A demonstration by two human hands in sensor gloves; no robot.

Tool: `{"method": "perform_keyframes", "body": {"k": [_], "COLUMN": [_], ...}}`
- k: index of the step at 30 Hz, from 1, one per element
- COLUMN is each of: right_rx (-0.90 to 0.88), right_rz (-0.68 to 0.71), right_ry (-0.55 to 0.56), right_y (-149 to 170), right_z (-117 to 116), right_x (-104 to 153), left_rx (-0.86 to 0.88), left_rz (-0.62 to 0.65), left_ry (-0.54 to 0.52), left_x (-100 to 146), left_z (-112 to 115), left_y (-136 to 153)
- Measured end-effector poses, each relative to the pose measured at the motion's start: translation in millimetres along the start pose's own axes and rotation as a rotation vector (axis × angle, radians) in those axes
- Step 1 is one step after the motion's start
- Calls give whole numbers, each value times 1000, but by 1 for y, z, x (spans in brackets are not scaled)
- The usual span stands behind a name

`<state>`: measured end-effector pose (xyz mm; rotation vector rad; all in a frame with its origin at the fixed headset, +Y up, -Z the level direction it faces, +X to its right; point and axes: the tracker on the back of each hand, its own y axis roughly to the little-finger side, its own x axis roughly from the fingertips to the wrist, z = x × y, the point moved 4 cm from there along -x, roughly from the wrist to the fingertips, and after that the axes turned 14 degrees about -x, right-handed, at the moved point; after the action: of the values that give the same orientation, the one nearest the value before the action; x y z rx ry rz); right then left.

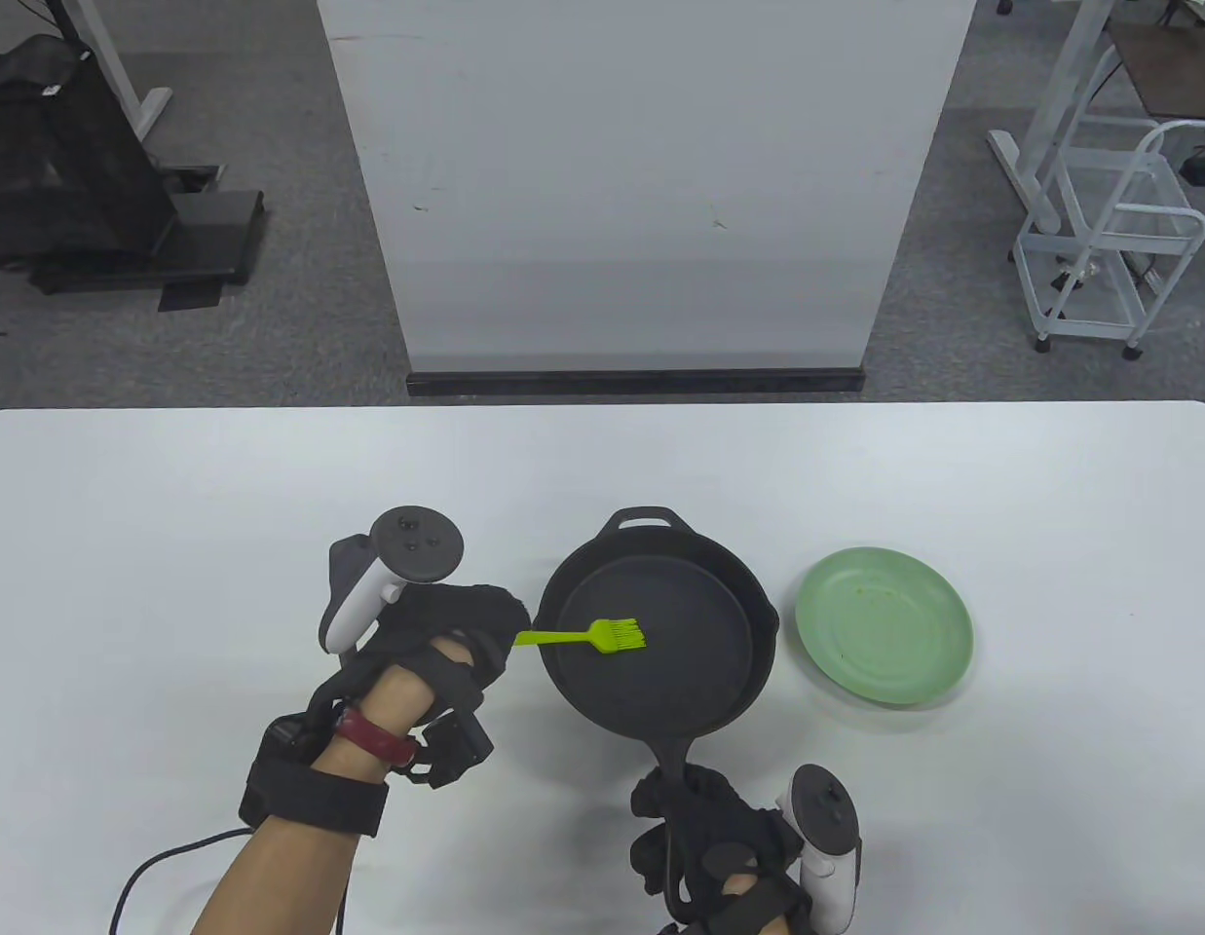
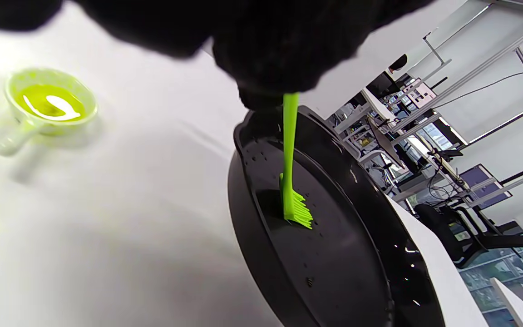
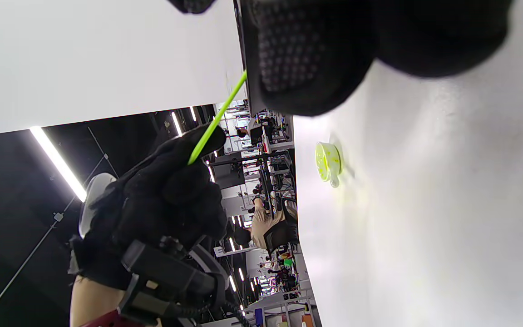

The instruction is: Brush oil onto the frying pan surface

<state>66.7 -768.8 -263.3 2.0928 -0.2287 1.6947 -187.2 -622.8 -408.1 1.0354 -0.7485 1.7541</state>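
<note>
Nearest the desk's front edge, the right hand (image 1: 724, 842) gripped the long handle of the frying pan (image 1: 660, 633), fingers wrapped round it; the grip itself was mostly hidden by the glove. The pan looked tipped up on its right side rather than flat, though how far I could not tell.

A little farther in, on the left, the left hand (image 1: 446, 628) pinched the end of the green brush (image 1: 592, 636), fingers closed on the thin handle. The bristles (image 2: 298, 211) touched the pan floor left of centre.

Judgement: the brushing step was under way, with much of the surface probably not yet covered. The next move called for sweeping the bristles across the floor toward the right and far walls, keeping them pressed flat, while the right hand held the pan steady.

Room: the pan's raised wall bounded each stroke. The green plate (image 1: 884, 623) sat just right of the pan, apart from it. A small green oil bowl (image 2: 50, 102) stood well off on the desk (image 1: 173, 506), for reloading. Far desk open.
</note>
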Motion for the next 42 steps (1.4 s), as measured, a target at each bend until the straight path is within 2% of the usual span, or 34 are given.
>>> {"method": "perform_keyframes", "body": {"k": [5,14,17,20,26,42], "right_rx": [-1,4,4,12,-10,-58], "right_rz": [-3,-7,-7,-11,-30,-24], "right_ry": [2,1,0,-2,-15,-39], "right_y": [0,0,0,1,3,3], "right_z": [0,-1,-1,-2,-2,-2], "right_x": [0,-1,-1,-1,-2,-4], "left_rx": [-90,-269,-374,-434,-352,-135], "left_rz": [-18,15,0,6,74,213], "left_ry": [-51,-169,-160,-147,-45,21], "left_x": [12,40,44,40,27,12], "left_z": [-9,-35,-32,-21,4,33], "left_y": [-1,-32,-41,-48,-60,-94]}}
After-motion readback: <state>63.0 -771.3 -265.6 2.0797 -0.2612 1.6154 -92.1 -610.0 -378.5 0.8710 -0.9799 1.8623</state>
